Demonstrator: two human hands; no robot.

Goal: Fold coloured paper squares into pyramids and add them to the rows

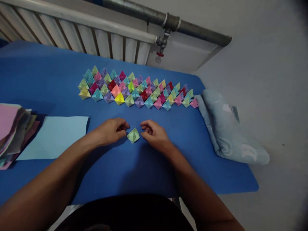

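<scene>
A pale green folded paper boat (133, 136) sits on the blue table between my two hands. Close by its left side is my left hand (113, 130), fingers partly curled and thumb apart from the index finger, holding nothing. On the other side, my right hand (155, 133) has a similar loose curl, with a gap between thumb and index finger and nothing in it. Several more paper boats (129, 101) in many colours stand in rows beyond my hands.
To the left lie a light blue paper sheet (60, 134) and a stack of coloured paper (12, 128). A folded grey-blue cloth (231, 128) rests at the table's right edge (240, 181). Behind the table are a white radiator (72, 29) and a pipe with a red-handled valve (160, 54).
</scene>
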